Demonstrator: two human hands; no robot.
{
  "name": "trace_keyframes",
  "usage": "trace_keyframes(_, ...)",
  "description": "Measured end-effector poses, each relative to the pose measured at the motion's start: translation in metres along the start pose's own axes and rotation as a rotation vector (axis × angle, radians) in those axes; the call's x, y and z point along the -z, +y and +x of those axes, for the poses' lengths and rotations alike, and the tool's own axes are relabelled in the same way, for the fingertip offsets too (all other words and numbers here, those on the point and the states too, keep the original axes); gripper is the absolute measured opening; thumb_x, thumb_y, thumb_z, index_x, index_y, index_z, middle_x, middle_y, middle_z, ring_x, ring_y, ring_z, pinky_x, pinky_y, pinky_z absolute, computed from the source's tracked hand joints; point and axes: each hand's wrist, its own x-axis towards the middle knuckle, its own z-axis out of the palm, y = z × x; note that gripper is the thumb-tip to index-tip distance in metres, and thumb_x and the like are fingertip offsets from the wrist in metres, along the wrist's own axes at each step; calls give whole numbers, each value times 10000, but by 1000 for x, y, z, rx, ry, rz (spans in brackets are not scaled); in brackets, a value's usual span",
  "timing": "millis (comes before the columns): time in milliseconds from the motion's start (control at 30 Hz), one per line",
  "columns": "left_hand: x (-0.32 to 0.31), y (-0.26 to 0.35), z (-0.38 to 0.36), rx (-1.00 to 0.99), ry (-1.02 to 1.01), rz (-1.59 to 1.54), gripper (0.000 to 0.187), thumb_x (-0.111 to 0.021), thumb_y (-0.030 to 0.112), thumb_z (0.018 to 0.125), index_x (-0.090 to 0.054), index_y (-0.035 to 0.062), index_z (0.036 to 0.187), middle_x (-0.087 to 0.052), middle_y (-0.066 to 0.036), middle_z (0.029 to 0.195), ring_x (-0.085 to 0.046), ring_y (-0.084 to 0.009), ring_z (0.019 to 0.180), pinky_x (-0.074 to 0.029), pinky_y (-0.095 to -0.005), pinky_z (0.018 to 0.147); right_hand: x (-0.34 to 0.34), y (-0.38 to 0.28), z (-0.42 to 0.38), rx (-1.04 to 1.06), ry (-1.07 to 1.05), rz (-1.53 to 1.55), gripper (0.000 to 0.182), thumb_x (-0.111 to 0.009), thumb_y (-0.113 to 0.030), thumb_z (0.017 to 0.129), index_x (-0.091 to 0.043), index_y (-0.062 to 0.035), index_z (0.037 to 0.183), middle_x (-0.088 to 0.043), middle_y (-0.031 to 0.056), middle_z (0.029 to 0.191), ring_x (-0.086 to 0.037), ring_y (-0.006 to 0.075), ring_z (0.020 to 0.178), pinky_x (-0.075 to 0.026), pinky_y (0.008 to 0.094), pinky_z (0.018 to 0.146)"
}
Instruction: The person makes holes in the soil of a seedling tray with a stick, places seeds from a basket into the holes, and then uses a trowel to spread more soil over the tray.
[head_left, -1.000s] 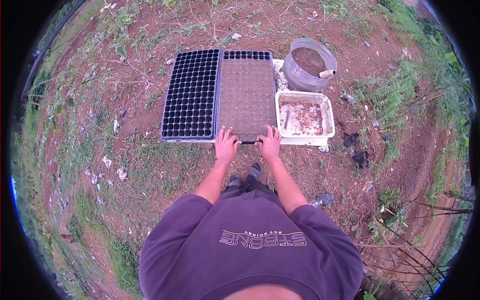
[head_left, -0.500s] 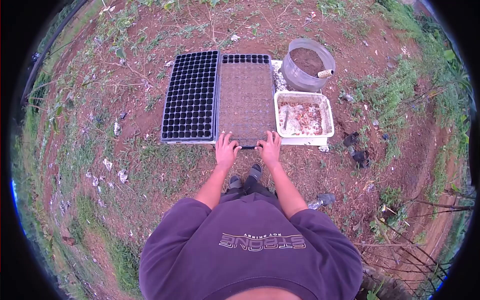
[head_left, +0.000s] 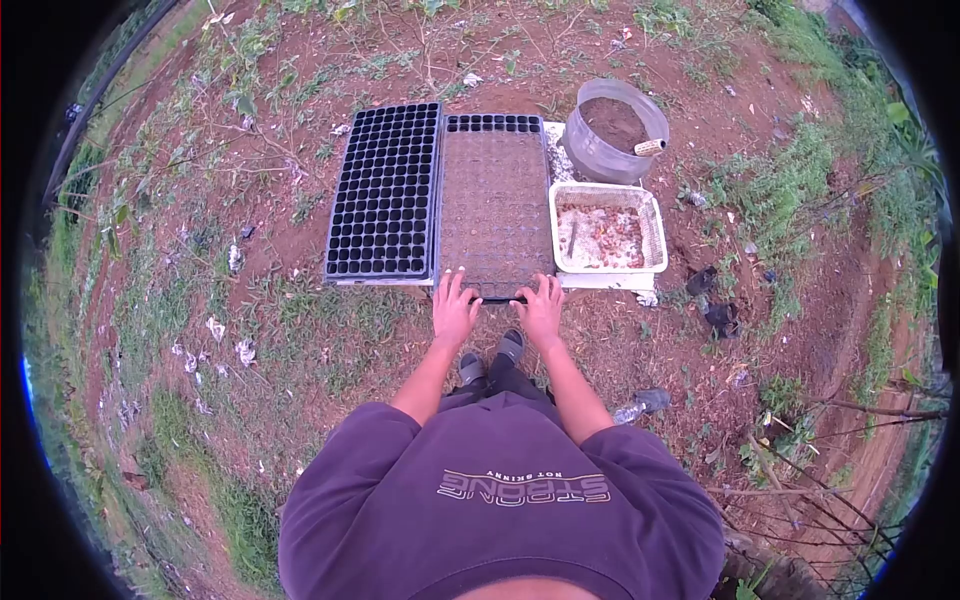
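A black seedling tray lies lengthwise before me, most of its cells covered with brown soil; the far row of cells shows bare. At its near left corner my left hand grips the rim, thumb on the front edge and fingers over the top. My right hand holds the near right corner in the same way. Just left of it sits another seedling tray with unfilled black cells.
Right of the trays stands a cream plastic basket with small reddish-brown bits inside. Behind it is a clear round tub of soil with a light-coloured handle sticking out. A white board lies underneath. A plastic bottle lies on the ground.
The soil-covered tray has slid slightly toward me, with both hands moving back along with it. The unfilled tray and the containers stay about where they were.
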Motion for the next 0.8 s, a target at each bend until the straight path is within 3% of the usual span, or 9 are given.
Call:
trace_keyframes(67, 1, 0, -6, 2, 33, -50, 160, -724, 216, 827, -669, 117, 940, -451, -112, 1439, -322, -351, 1393, -330, -479, 1095, 2, -2, -8, -23, 37, 23, 276, -792, -308, 752, -694, -165, 967, -480, 123, 1301, -355, 379, 1286, -298, 529, 1061)
trace_keyframes(400, 9, 16, -21, 23, 82, -108, 136, -729, 169, 820, -665, 110, 924, -479, -96, 1392, -331, -364, 1380, -326, -482, 1102, 14, -8, -19, -154, 185, 171, 178, -727, -229, 822, -628, -110, 908, -490, 115, 1262, -381, 354, 1260, -327, 518, 1035)
trace_keyframes(700, 10, 45, 4, -8, 115, -242, 117, -734, 154, 820, -660, 110, 899, -520, -102, 1334, -350, -381, 1360, -325, -486, 1103, 46, -1, -9, -163, 341, 229, 135, -700, -173, 840, -671, -109, 955, -528, 106, 1141, -416, 331, 1174, -325, 487, 1019)
trace_keyframes(800, 6, 55, 22, 13, 155, -303, 137, -746, 159, 812, -656, 108, 902, -528, -115, 1323, -355, -386, 1354, -320, -483, 1108, 53, 13, 4, -171, 334, 272, 144, -678, -219, 868, -657, -104, 952, -523, 109, 1185, -416, 333, 1182, -330, 483, 1011)
